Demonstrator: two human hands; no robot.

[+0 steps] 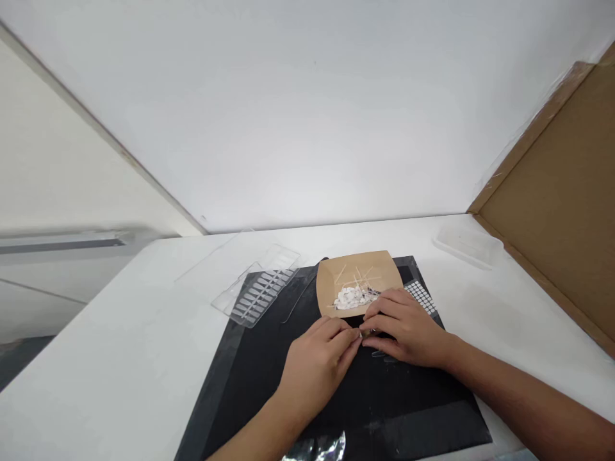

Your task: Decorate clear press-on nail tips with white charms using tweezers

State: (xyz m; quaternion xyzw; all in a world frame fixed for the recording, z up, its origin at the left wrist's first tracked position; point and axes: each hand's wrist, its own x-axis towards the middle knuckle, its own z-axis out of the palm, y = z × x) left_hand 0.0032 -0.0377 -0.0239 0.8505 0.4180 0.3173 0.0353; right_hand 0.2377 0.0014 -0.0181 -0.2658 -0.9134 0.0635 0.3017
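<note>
Brown tray [325, 282] for landmark: on its near side, pinching a small glinting piece [369, 332], unidentifiable, between narrowed fingertips of left hand [317, 355] and right hand [408, 328]. Seemingly handling it finely, calling next for steady, light pressure.

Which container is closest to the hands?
The brown tray, just past the left hand and right hand. The slotted clear tray at left and clear box at far right are farther off.
</note>
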